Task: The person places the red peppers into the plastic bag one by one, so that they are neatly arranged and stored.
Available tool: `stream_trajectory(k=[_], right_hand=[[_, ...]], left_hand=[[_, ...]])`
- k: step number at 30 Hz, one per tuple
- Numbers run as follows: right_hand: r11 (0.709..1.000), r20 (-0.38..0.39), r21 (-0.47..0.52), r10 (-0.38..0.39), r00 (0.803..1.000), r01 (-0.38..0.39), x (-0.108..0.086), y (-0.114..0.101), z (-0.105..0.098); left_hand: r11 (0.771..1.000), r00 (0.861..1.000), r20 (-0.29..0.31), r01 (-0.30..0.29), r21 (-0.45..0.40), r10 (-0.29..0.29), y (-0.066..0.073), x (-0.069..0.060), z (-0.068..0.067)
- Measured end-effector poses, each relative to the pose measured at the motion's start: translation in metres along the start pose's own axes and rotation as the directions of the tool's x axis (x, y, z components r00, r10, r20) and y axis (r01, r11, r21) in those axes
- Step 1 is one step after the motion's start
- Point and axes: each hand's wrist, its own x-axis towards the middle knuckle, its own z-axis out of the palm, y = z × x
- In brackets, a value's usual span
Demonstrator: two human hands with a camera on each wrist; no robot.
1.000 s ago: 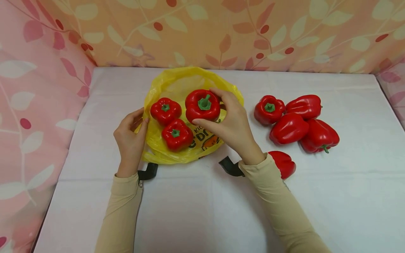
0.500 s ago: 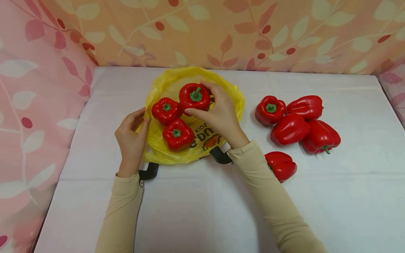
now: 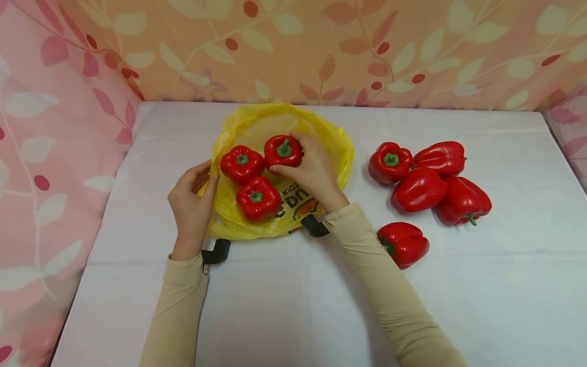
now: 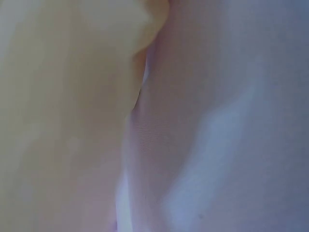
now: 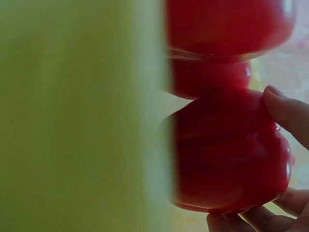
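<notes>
A yellow plastic bag point(image 3: 345, 153) lies spread with its mouth facing up. My left hand point(image 3: 191, 201) pinches the bag's left rim between thumb and fingers. Inside the bag, two red bell peppers point(image 3: 241, 171) with green stems sit touching, one behind the other. My right hand point(image 3: 316, 171) grips a third bell pepper point(image 3: 275, 155) from its right side, over the bag, close beside the other two. In the right wrist view, thumb and fingers hold this pepper point(image 5: 227, 159), while blurred yellow plastic covers the left part. The left wrist view shows only blurred cloth and plastic.
Right of the bag, several red bell peppers point(image 3: 418, 190) lie in a cluster on the white tablecloth point(image 3: 504, 290). One more pepper point(image 3: 408, 244) lies nearer, beside my right forearm. Floral cloth walls point(image 3: 284, 51) enclose the back and sides.
My right hand has carried its bell pepper leftward and lowered it beside the two in the bag. The left hand has kept its place on the rim.
</notes>
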Motion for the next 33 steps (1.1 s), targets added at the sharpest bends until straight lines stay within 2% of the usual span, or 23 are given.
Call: stream_trajectory(k=[6,12,15,19,22,27,33], right_hand=[[0.999,0.032,-0.019,0.034,0.999,-0.034,0.008,0.004,0.006],[0.998,0.086,-0.056,0.015,0.996,-0.01,0.019,0.007,0.005],[0.997,0.121,-0.072,0.039,0.992,-0.03,0.019,0.009,0.004],[0.991,0.113,-0.094,0.109,0.988,-0.099,0.016,0.009,0.002],[0.987,0.085,-0.111,0.129,0.988,-0.119,0.014,0.007,0.002],[0.99,0.077,-0.093,0.111,0.991,-0.104,0.014,0.006,0.006],[0.997,0.072,-0.053,0.052,0.996,-0.049,0.016,0.007,0.014]], left_hand=[[1.0,1.0,0.0,-0.008,0.006,0.008,0.0,0.0,-0.001],[1.0,1.0,0.004,-0.005,0.021,0.004,-0.001,0.002,0.0],[1.0,1.0,0.002,0.006,0.006,-0.006,-0.001,0.001,0.0],[1.0,1.0,0.004,0.009,-0.017,-0.009,0.0,0.0,0.0],[1.0,1.0,0.004,0.008,-0.024,-0.008,0.002,0.0,0.0],[1.0,1.0,0.002,0.012,-0.018,-0.012,0.001,-0.001,0.0],[1.0,1.0,0.007,0.019,-0.017,-0.018,0.0,-0.001,0.001]])
